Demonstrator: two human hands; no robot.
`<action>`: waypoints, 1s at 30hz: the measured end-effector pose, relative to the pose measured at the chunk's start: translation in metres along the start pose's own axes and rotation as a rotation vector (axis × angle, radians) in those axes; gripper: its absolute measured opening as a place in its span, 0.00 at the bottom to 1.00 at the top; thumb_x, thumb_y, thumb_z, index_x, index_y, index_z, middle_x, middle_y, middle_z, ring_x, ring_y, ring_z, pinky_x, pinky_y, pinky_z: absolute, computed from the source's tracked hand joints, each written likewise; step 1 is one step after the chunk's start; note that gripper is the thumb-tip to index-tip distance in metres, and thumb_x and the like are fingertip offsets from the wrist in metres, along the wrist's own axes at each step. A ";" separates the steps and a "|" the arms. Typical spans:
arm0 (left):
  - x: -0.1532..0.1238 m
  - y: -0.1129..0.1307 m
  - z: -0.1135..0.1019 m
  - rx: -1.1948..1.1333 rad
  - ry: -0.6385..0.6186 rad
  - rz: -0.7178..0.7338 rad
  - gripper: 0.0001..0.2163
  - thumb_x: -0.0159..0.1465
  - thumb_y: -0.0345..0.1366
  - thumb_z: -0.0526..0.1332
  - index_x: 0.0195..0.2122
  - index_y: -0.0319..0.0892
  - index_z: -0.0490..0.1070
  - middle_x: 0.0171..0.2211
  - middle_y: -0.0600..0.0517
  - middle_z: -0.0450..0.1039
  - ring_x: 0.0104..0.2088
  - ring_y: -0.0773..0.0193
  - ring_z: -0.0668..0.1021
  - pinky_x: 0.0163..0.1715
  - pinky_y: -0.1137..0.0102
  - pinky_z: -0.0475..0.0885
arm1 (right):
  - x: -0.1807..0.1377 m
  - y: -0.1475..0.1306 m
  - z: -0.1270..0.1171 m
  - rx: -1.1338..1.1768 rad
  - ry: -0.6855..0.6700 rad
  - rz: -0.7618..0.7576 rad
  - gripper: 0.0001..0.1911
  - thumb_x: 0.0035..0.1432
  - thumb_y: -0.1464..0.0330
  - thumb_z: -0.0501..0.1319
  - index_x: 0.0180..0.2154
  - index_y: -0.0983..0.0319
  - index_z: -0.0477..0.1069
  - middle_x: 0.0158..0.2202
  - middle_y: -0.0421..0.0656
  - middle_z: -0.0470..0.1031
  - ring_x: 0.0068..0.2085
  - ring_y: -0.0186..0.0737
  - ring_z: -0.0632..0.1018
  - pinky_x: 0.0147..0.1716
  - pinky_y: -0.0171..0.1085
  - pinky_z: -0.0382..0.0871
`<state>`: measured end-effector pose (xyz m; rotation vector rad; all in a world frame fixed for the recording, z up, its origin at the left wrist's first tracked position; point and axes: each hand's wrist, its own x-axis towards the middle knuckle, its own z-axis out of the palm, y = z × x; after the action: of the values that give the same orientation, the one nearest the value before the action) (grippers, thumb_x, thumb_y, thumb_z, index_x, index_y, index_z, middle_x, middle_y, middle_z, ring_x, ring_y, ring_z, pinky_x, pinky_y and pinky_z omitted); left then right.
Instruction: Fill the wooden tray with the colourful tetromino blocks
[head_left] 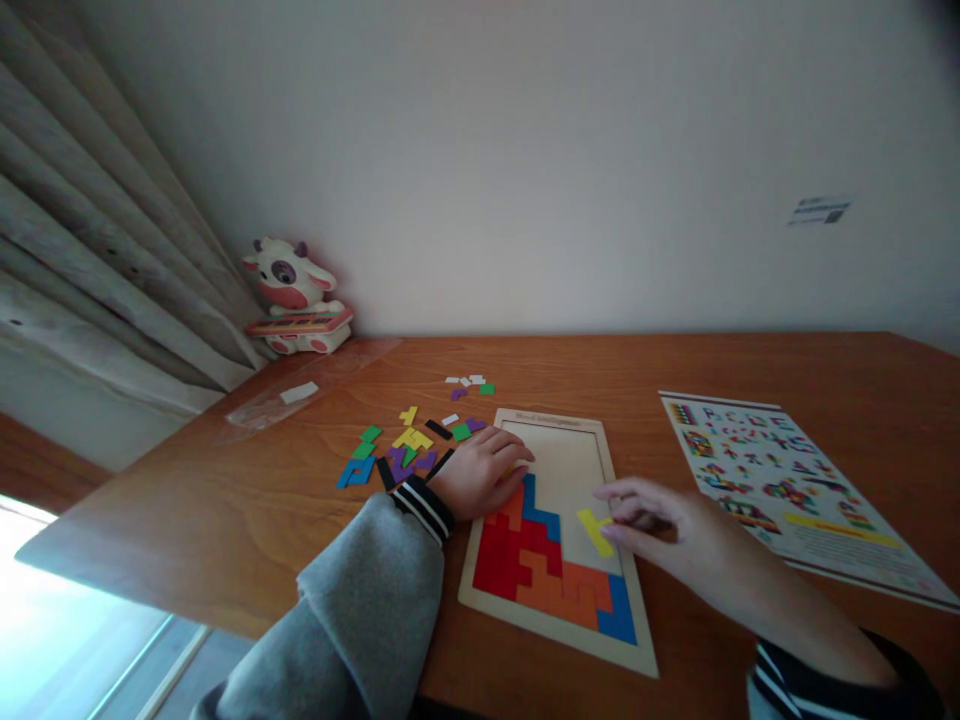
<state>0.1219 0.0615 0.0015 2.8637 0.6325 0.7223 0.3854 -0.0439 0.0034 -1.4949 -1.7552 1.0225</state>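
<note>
Grey sleeve (367, 600), left fingers (511, 441) loosely spread over puzzle tray (555, 628), right fingers (628, 488) pinching yellow piece (595, 534), rim lettering (546, 419) illegible

The tray (555, 628) at lower centre is pale cream, its fitted pieces (501, 560) red, orange and blue; a lone piece (597, 533) over its right half is plain yellow. Left of centre, loose pieces (412, 439) show yellow, green, purple, blue, black and white. The sheet (814, 500) at right is white with multicoloured figures and a yellow band. The bench (562, 375) is reddish brown, wood-grained. At lower left, a grey sleeve (367, 600) ends in a black cuff (424, 508) striped white.
</note>
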 end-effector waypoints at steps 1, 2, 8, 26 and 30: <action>0.000 -0.001 0.000 -0.006 -0.005 -0.005 0.09 0.70 0.34 0.53 0.47 0.41 0.70 0.44 0.46 0.75 0.47 0.59 0.75 0.52 0.63 0.70 | -0.002 0.001 0.006 0.002 0.000 0.008 0.13 0.54 0.60 0.66 0.41 0.56 0.78 0.33 0.44 0.83 0.36 0.46 0.81 0.37 0.41 0.75; 0.000 -0.001 0.001 -0.011 -0.014 -0.007 0.09 0.70 0.33 0.53 0.47 0.41 0.70 0.44 0.46 0.75 0.47 0.59 0.75 0.52 0.63 0.70 | -0.003 0.000 0.012 -0.022 0.004 0.011 0.10 0.54 0.61 0.65 0.38 0.56 0.79 0.33 0.44 0.83 0.35 0.46 0.81 0.35 0.41 0.75; -0.002 -0.004 0.002 -0.006 -0.046 -0.013 0.11 0.68 0.28 0.52 0.47 0.41 0.70 0.45 0.46 0.74 0.47 0.59 0.75 0.51 0.63 0.71 | 0.002 -0.009 0.019 -0.222 0.018 -0.105 0.09 0.58 0.64 0.62 0.37 0.52 0.82 0.39 0.44 0.83 0.39 0.47 0.81 0.41 0.43 0.73; -0.003 0.000 0.000 0.119 -0.006 -0.034 0.13 0.66 0.26 0.52 0.47 0.41 0.71 0.44 0.46 0.74 0.44 0.58 0.74 0.48 0.62 0.72 | -0.003 -0.003 0.021 0.020 -0.131 0.005 0.11 0.57 0.61 0.65 0.42 0.56 0.78 0.35 0.42 0.79 0.35 0.40 0.77 0.35 0.37 0.71; -0.003 0.003 -0.004 0.090 0.011 -0.023 0.11 0.69 0.30 0.51 0.46 0.42 0.72 0.43 0.45 0.74 0.43 0.58 0.75 0.47 0.62 0.72 | -0.007 -0.002 0.020 -0.031 -0.097 -0.021 0.17 0.48 0.61 0.72 0.41 0.55 0.78 0.37 0.41 0.76 0.36 0.41 0.75 0.36 0.37 0.70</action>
<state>0.1191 0.0577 0.0045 2.9307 0.7155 0.7246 0.3691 -0.0545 -0.0048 -1.4641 -1.8577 1.0776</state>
